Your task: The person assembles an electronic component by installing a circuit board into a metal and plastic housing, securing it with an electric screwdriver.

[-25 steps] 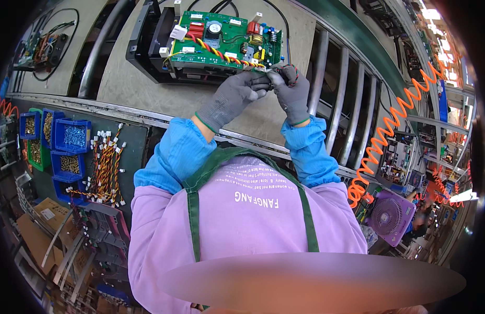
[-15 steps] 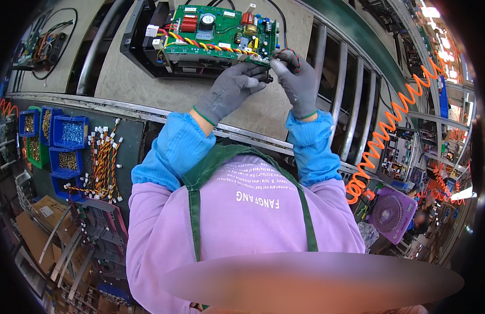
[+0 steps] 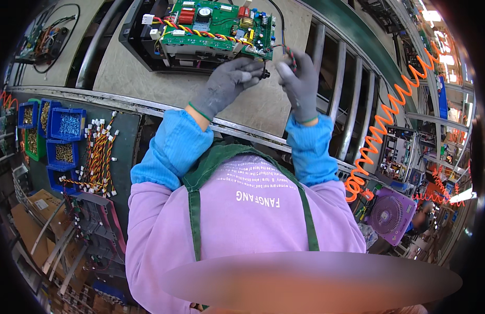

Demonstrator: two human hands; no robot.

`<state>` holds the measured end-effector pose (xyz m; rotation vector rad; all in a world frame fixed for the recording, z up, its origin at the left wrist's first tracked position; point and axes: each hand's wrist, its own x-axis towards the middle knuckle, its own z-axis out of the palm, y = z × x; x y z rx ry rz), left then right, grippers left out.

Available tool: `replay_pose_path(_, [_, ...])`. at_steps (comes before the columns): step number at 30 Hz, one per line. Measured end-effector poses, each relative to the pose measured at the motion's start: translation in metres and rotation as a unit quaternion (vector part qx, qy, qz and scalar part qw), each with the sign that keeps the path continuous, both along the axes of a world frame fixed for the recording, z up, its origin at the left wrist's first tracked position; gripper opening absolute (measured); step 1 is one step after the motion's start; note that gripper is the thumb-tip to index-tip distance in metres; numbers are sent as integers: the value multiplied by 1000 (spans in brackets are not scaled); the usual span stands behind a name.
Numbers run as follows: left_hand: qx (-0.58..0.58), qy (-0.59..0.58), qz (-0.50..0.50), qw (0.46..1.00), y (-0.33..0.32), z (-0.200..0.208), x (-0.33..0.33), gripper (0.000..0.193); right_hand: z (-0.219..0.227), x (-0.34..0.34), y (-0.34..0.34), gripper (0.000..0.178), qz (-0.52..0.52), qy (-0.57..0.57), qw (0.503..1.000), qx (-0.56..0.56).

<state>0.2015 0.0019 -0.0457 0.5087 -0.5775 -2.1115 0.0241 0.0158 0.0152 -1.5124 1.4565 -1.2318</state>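
A green circuit board point(image 3: 216, 27) with a twisted red, yellow and black wire bundle point(image 3: 200, 34) along its near edge sits on a black housing point(image 3: 143, 55). My left hand point(image 3: 219, 89), in a grey glove, is closed at the board's near right corner, its fingertips beside a small black knob point(image 3: 265, 74). Whatever those fingers grip is hidden. My right hand point(image 3: 301, 86), also gloved, stands just right of the board, thumb and fingers apart. A twisted red-and-black wire point(image 3: 290, 54) runs from the board's corner into the gap between them.
Blue bins point(image 3: 67, 124) of small metal parts and a pile of wire harnesses point(image 3: 98, 157) lie at the left. Metal rollers point(image 3: 339, 78) and a coiled orange hose point(image 3: 381, 131) are on the right. A purple fan point(image 3: 391, 214) stands lower right.
My right hand has drawn back a little from the board's corner, and its fingers have parted. The board and housing appear slightly higher and further left. My left hand stays at the corner.
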Motion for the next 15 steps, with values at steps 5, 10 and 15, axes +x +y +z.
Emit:
replay_pose_path(5, [8,-176,-30,984,38,-23,6,51,-51,-43,33,31,93,243,965,21])
replay_pose_path(10, [-86,-270,-108,953,55,-38,6,48,-36,-18,25,44,66,-98,969,218])
replay_pose_path(15, [-57,-210,-39,975,61,-25,6,43,-52,-14,21,47,92,-118,962,227])
